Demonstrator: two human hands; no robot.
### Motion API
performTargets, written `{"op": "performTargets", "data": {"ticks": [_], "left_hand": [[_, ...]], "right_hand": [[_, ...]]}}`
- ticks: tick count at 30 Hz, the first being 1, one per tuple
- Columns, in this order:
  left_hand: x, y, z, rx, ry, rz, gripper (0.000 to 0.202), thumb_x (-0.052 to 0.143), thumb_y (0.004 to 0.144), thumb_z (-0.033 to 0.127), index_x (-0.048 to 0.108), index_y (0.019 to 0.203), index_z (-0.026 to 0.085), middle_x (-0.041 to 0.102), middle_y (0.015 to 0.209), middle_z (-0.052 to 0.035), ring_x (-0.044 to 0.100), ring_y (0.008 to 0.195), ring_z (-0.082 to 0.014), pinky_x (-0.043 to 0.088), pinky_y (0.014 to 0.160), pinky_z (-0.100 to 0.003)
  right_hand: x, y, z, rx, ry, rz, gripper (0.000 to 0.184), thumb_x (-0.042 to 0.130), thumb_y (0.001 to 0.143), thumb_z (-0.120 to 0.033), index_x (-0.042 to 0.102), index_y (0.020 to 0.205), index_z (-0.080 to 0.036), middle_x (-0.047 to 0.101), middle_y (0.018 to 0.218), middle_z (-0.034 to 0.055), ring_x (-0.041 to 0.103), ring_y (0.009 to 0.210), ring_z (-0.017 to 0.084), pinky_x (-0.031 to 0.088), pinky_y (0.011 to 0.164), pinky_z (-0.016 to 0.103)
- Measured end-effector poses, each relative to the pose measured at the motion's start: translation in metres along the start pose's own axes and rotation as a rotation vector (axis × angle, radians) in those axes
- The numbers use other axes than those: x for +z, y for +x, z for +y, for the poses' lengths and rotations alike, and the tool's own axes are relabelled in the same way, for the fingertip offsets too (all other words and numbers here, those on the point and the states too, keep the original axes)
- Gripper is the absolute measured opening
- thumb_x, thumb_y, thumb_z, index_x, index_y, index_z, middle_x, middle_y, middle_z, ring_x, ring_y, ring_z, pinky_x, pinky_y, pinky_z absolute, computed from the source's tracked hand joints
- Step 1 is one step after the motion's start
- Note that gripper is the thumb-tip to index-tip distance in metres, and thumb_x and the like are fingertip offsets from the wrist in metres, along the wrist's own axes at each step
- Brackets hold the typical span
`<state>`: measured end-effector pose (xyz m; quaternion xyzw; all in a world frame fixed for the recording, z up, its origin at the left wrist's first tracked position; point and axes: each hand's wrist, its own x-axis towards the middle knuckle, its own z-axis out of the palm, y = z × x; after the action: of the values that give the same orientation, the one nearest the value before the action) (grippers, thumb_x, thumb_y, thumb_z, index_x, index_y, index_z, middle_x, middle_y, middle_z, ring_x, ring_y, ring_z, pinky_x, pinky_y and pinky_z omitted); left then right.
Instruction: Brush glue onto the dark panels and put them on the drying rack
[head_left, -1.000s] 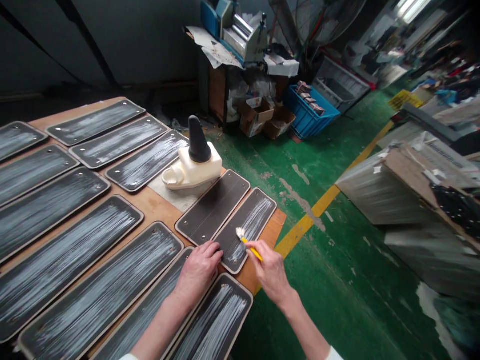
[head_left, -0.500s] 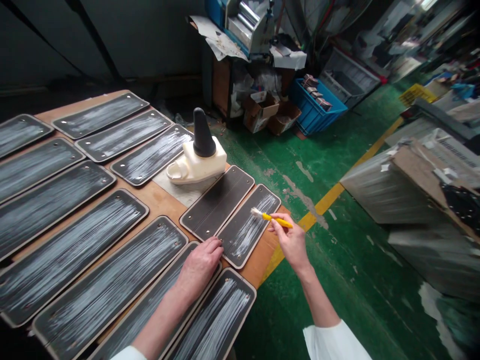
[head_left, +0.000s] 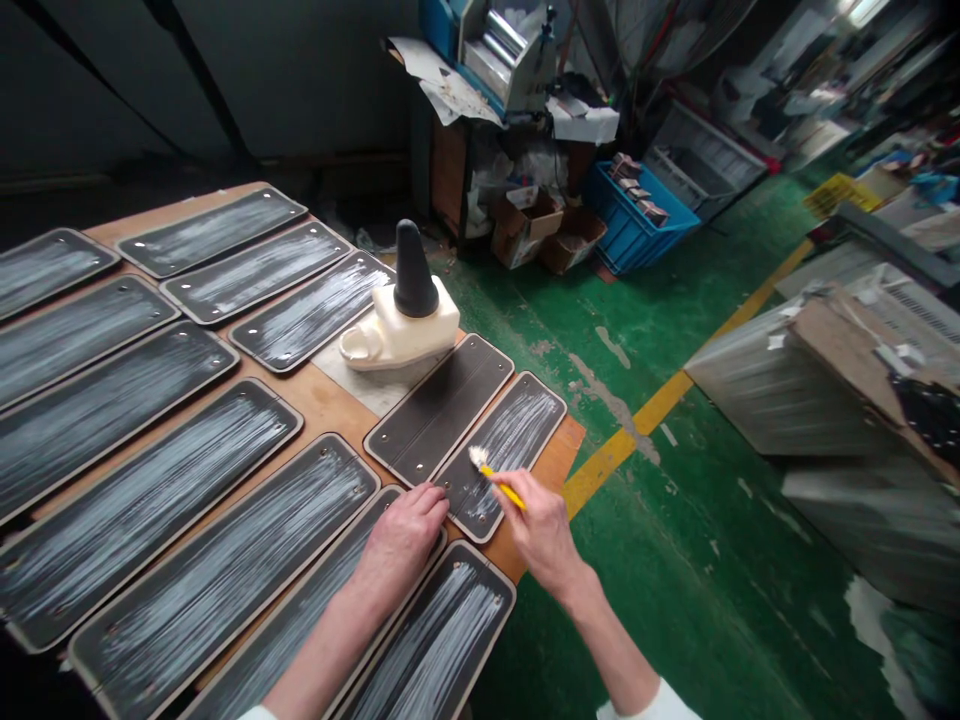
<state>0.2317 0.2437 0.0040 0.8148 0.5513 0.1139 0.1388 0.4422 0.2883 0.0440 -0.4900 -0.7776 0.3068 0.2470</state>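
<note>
My right hand (head_left: pixel 541 537) grips a small yellow-handled brush (head_left: pixel 495 480), whose white bristles rest on a dark oblong panel (head_left: pixel 504 452) near the table's right corner. That panel carries white glue streaks. My left hand (head_left: pixel 405 535) lies flat, fingers pressing the near end of the same panel and its neighbours. Just left of it lies a dark panel (head_left: pixel 442 405) with no white streaks. A white glue pot with a black cone top (head_left: pixel 405 320) stands behind these panels.
Several streaked dark panels (head_left: pixel 172 490) cover the wooden table (head_left: pixel 330 405). Beyond the table's edge is green floor with a yellow line (head_left: pixel 637 430). A blue crate (head_left: pixel 637 225), cardboard boxes (head_left: pixel 525 225) and a machine (head_left: pixel 495 50) stand at the back; covered stacks (head_left: pixel 810 400) sit to the right.
My right hand swept the brush out to the panel's far end, then pulled it back toward the near end. More white streaks now cover the panel. My left hand stayed put.
</note>
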Motion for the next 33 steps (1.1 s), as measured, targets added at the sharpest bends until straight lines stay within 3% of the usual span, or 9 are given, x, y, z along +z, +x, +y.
{"op": "performTargets", "data": {"ticks": [4,7,9,14,18,23,28,30,33], "left_hand": [[-0.005,0.002,0.002,-0.016,-0.037,-0.011,0.02,0.052,0.087,0.009,0.064,0.1,0.017,0.065,0.111,-0.0084,0.057,0.111,-0.0234,0.049,0.095,-0.038],[-0.002,0.0,0.0,0.01,-0.023,0.01,0.022,0.052,0.086,0.008,0.064,0.101,0.017,0.066,0.111,-0.0085,0.058,0.111,-0.0239,0.049,0.096,-0.039],[0.003,-0.001,-0.002,0.024,0.005,0.034,0.024,0.052,0.085,0.006,0.065,0.102,0.016,0.066,0.113,-0.0092,0.058,0.113,-0.0253,0.049,0.096,-0.04],[0.013,-0.004,-0.008,0.044,0.031,0.06,0.027,0.052,0.083,0.003,0.066,0.104,0.015,0.068,0.114,-0.009,0.058,0.115,-0.0255,0.049,0.097,-0.041],[0.012,-0.005,-0.008,0.037,0.029,0.062,0.028,0.052,0.084,0.006,0.066,0.105,0.018,0.067,0.116,-0.0082,0.058,0.117,-0.0248,0.05,0.097,-0.04],[0.015,-0.006,-0.009,0.037,0.03,0.065,0.028,0.053,0.083,0.006,0.066,0.105,0.019,0.067,0.117,-0.0081,0.058,0.118,-0.0255,0.05,0.097,-0.04],[0.016,-0.005,-0.01,0.05,0.009,0.072,0.026,0.052,0.084,0.006,0.066,0.102,0.018,0.068,0.114,-0.0079,0.06,0.114,-0.0251,0.052,0.095,-0.039],[0.009,-0.004,-0.009,0.037,-0.028,0.07,0.027,0.049,0.085,0.006,0.066,0.101,0.02,0.068,0.111,-0.0073,0.061,0.11,-0.0234,0.052,0.093,-0.037],[-0.004,-0.002,-0.013,-0.009,-0.057,0.108,0.031,0.047,0.087,0.007,0.065,0.108,0.021,0.067,0.113,-0.0083,0.061,0.109,-0.0222,0.052,0.093,-0.036]], "right_hand": [[0.005,-0.02,-0.018,0.139,0.312,-0.092,0.016,0.049,0.098,-0.033,0.062,0.105,-0.025,0.066,0.1,0.0021,0.066,0.089,0.019,0.051,0.079,0.028],[0.005,-0.008,0.003,0.269,0.544,-0.071,0.022,0.051,0.096,-0.041,0.061,0.104,-0.023,0.067,0.089,0.0014,0.068,0.072,0.017,0.054,0.065,0.026],[0.0,0.008,0.025,0.304,0.584,0.032,0.027,0.053,0.094,-0.045,0.06,0.103,-0.021,0.066,0.08,0.0008,0.068,0.066,0.018,0.053,0.059,0.026],[-0.026,0.051,0.068,0.183,0.297,0.378,0.027,0.052,0.095,-0.044,0.061,0.105,-0.021,0.067,0.093,0.0045,0.068,0.073,0.019,0.054,0.064,0.028],[-0.037,0.072,0.079,0.021,-0.134,0.442,0.023,0.046,0.098,-0.035,0.063,0.109,-0.024,0.065,0.107,0.0064,0.064,0.096,0.022,0.05,0.084,0.033],[-0.027,0.055,0.064,-0.017,-0.232,0.244,0.022,0.045,0.1,-0.032,0.063,0.109,-0.024,0.066,0.103,0.0055,0.065,0.09,0.021,0.049,0.08,0.03],[-0.025,0.02,0.025,0.114,0.244,0.077,0.019,0.049,0.098,-0.036,0.062,0.106,-0.025,0.066,0.096,0.0021,0.067,0.08,0.018,0.053,0.073,0.028],[-0.031,0.025,0.019,0.179,0.405,0.115,0.021,0.051,0.097,-0.039,0.061,0.106,-0.024,0.066,0.093,0.0019,0.068,0.074,0.018,0.054,0.066,0.027],[-0.038,0.056,0.022,0.152,0.352,0.265,0.024,0.052,0.095,-0.042,0.062,0.106,-0.023,0.066,0.098,0.0037,0.067,0.074,0.019,0.054,0.065,0.028]]}}
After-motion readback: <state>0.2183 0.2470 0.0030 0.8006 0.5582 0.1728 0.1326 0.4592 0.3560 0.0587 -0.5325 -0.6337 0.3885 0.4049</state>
